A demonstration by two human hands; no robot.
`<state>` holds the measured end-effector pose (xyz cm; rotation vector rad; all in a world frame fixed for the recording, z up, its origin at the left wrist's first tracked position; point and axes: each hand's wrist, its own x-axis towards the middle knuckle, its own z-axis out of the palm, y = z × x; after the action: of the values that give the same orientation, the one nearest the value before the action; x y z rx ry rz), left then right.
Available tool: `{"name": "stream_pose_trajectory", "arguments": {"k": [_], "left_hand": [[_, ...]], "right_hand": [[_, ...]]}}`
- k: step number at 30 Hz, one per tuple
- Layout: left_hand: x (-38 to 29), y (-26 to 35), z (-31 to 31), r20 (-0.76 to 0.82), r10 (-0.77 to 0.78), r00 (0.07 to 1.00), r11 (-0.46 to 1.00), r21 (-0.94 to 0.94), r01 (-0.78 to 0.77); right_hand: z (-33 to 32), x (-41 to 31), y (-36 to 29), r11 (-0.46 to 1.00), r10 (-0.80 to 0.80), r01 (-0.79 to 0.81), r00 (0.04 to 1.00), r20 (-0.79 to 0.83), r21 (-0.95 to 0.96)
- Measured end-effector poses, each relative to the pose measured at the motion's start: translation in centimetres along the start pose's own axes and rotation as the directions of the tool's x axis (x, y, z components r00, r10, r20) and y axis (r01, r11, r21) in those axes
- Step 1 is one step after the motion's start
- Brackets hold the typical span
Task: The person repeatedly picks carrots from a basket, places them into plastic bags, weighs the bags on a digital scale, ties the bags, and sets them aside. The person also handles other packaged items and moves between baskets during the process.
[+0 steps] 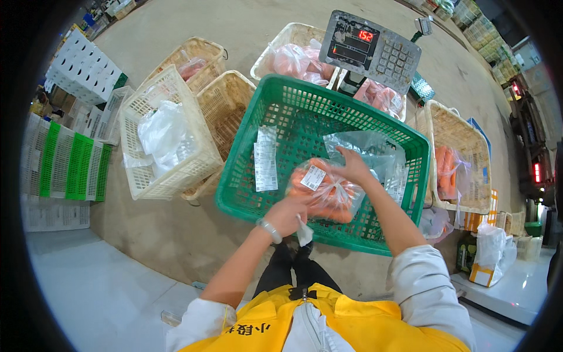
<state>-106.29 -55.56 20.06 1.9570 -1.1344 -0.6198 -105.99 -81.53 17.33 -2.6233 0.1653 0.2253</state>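
A clear plastic bag of carrots [327, 191] with a white printed label on top lies in a green plastic crate [246, 110]. My left hand [286, 215] is at the bag's near left side, with a small piece of white paper or film [304, 232] held at its fingers. My right hand [352, 166] touches the bag's far right side, thumb and fingers apart. Strips of printed labels [265, 159] lie at the crate's left, and an empty clear plastic bag [374, 147] lies behind my right hand. A digital scale display [370, 49] stands beyond the crate, lit red.
A cream crate of clear plastic bags [165, 132] stands at the left. Behind are crates with bagged pinkish goods [292, 61]. A cream crate at the right holds bagged carrots [446, 171]. White and green stacked crates [70, 163] stand far left.
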Motion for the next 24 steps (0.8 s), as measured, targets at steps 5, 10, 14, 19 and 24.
{"name": "stream_pose_trajectory", "arguments": {"k": [5, 10, 14, 19, 24], "left_hand": [[-9.4, 1.8, -3.4, -0.52, -0.26, 0.814, 0.864, -0.501, -0.045], [-19.5, 1.1, -5.4, -0.557, -0.532, 0.637, 0.727, -0.687, 0.007], [-26.4, -1.1, -7.2, -0.551, -0.669, 0.499, 0.652, -0.757, 0.036], [-36.1, -6.7, -11.0, -0.561, -0.691, 0.456, 0.639, -0.769, 0.023], [-44.8, -11.6, -16.2, -0.586, -0.735, 0.341, 0.625, -0.78, 0.009]], "right_hand": [[-1.1, -7.5, -3.1, 0.951, -0.107, 0.122, 0.992, 0.066, -0.283], [-1.4, -8.2, -3.0, 0.956, 0.148, -0.138, 0.989, 0.02, -0.259], [0.5, -7.4, -2.9, 0.984, 0.048, -0.074, 0.986, -0.16, -0.161], [3.4, -6.7, -4.7, 0.903, 0.317, -0.401, 0.864, -0.391, -0.154], [2.6, -6.6, -3.0, 0.69, 0.668, -0.713, 0.565, -0.484, 0.121]]}}
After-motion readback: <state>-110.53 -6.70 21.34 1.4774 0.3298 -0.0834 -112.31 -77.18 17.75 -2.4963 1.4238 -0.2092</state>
